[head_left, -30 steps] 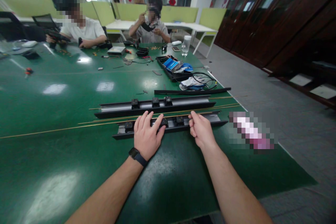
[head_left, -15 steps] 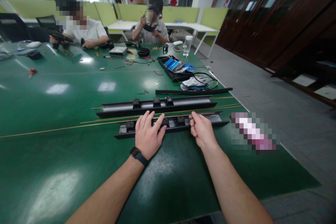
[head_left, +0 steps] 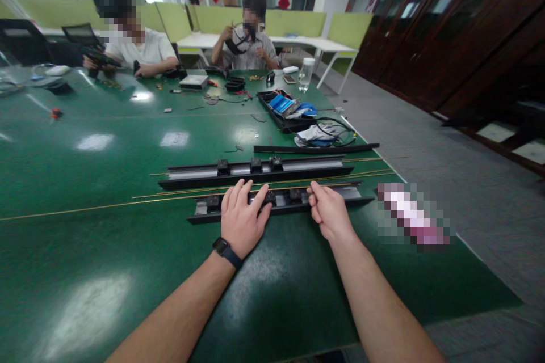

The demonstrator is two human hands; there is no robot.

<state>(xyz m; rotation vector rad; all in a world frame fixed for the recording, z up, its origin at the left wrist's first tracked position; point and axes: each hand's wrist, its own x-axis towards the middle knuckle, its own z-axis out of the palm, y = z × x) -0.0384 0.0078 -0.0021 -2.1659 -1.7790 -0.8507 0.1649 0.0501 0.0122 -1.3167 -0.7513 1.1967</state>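
Gold rod (head_left: 85, 209) pinched in closed right hand (head_left: 330, 211); left hand (head_left: 244, 218), fingers spread, nothing visibly gripped, laid over black channel (head_left: 287, 209) left of pinch.

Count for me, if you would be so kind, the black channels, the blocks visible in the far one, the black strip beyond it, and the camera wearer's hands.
Black channels: 2
Blocks visible in the far channel: 3
Black strip: 1
Hands, left hand and right hand: 2
Total: 8
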